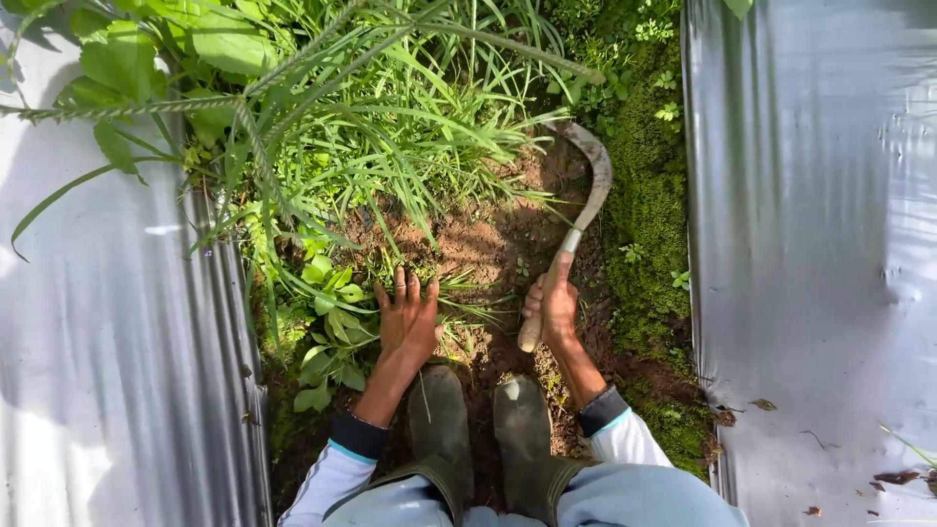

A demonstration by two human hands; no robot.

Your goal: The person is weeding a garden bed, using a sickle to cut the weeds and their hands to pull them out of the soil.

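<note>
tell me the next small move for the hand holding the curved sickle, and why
Probably sweep the curved, wooden-handled sickle leftward into the tall green grass clump. The right hand grips its handle, the blade sits beside the grass, and the left hand rests flat on low weeds.

Looking down into a farm field furrow, outdoors in daylight. Running along both sides, raised beds wrapped in silver plastic mulch sheeting (pixel 810 244). Lying between them, a narrow strip of bare reddish soil (pixel 488 244), moss (pixel 649 195) and tall weedy grass (pixel 390 117). Gripping a curved sickle (pixel 576 229), a bare hand; standing in the dirt below, dark rubber boots (pixel 478 429).
</note>
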